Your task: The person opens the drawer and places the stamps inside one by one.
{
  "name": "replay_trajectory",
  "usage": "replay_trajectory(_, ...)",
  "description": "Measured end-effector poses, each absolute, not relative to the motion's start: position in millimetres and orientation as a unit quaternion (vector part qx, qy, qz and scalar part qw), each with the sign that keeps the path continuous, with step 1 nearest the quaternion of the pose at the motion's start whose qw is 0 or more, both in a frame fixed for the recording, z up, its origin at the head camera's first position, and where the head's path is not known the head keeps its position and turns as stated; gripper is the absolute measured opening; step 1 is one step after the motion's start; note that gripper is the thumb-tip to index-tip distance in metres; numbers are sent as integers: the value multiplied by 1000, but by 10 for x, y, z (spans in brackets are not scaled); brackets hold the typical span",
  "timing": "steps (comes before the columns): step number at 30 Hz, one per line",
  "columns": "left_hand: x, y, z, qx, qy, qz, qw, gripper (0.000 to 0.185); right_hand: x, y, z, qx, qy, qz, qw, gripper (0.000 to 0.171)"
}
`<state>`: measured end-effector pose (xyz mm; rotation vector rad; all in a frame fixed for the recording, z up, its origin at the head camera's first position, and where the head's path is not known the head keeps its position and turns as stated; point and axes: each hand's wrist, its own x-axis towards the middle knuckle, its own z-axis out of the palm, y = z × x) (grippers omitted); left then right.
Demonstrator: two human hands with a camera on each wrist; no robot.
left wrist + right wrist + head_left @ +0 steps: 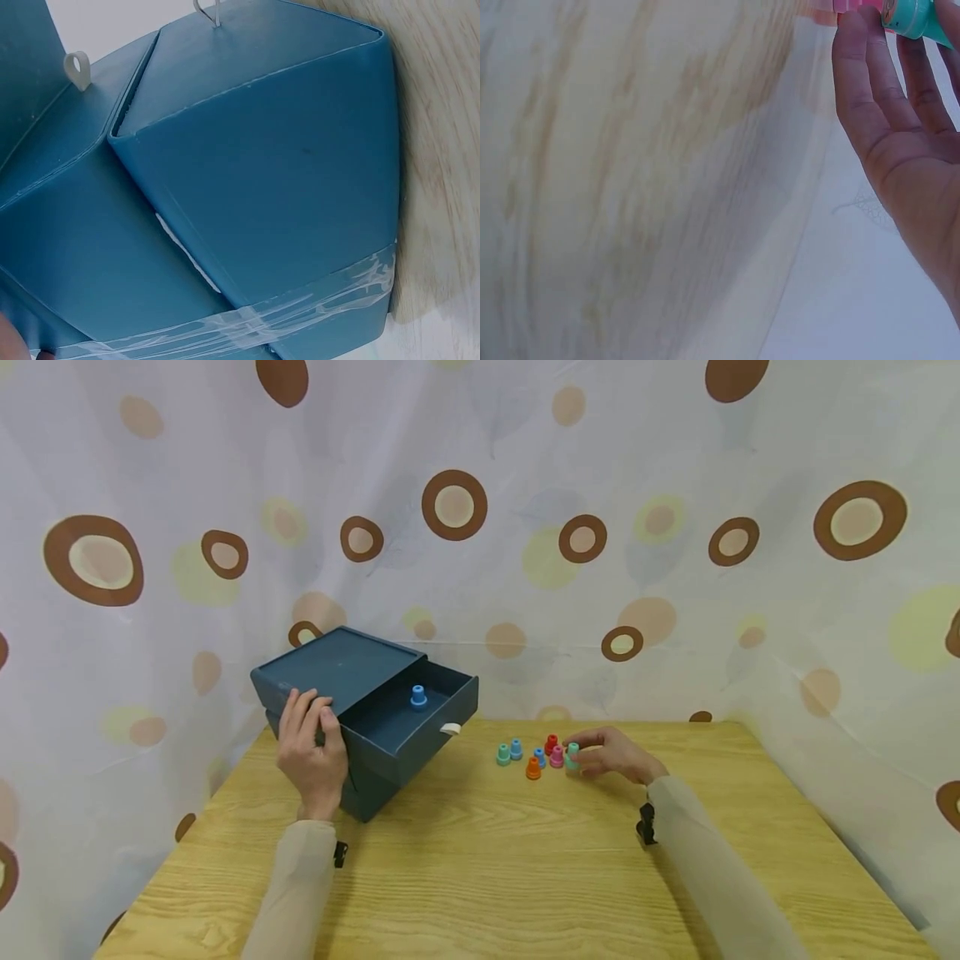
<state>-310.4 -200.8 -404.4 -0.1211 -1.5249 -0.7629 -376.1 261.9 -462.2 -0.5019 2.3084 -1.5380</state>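
Observation:
A dark blue two-tier drawer box [341,668] stands at the left of the table, its upper drawer [420,760] pulled out. Inside that drawer is a small blue cone-shaped peg [418,697]. My left hand [311,756] rests on the box's near upper edge, fingers lying over the top. At the table's right, my right hand [615,756] pinches a mint green peg [573,756] between thumb and fingers. The right wrist view also has this green peg [911,16] at the fingertips, beside a pink one [557,757].
Close by stand more pegs: red [551,744], orange [533,768], green [503,755] and two blue, one light blue [516,749]. White loop handles [77,71] stick out from the drawer fronts. Clear tape [247,326] wraps the box. Behind the wooden table [480,877] hangs a patterned curtain [495,577].

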Motion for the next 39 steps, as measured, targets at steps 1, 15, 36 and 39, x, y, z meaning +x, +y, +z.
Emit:
replay_trajectory(1,-3101,-2009,-4044,-52,-674,-337,655,30,-3763,2619,-4617,-179,808,-538,161,49)
replay_trajectory(15,-3099,-2007,-4064,-54,-677,-336,653,30,-3747,2520,-4567,-184,804,-548,139,50)
replay_trajectory(36,-3103,-2010,-4046,-57,-669,-337,660,27,-3765,2166,-4319,-208,791,-569,82,45)
replay_trajectory(39,-3105,-2011,-4044,-57,-669,-336,661,28,-3748,2104,-4274,-217,791,-566,81,45)
